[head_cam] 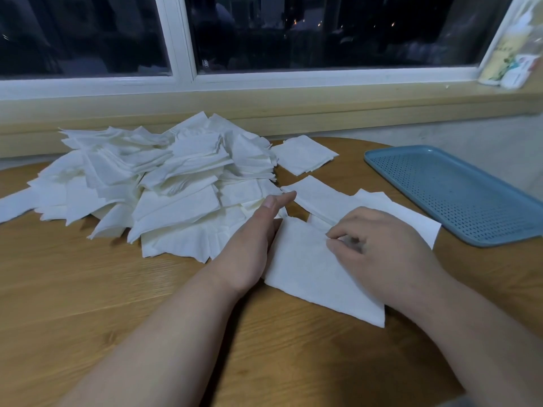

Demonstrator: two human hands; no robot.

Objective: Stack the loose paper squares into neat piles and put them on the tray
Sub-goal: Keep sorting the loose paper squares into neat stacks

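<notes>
Squaring-up step. Left hand (258,233) is flat with fingers straight, its edge against the left side of the front stack (305,271) on the wooden table (117,295). Right hand (379,245) has curled fingertips pinching the top sheets. Loose heap (164,183) lies just left, blue tray (458,198) bare at right. Next: align edges, carry stack to tray.

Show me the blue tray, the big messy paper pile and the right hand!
blue tray (458,195): head view, bare dotted floor.
messy paper pile (164,183): head view, middle of the heap.
right hand (379,245): head view, back of the hand, fingers curled on a paper square (308,268).
</notes>
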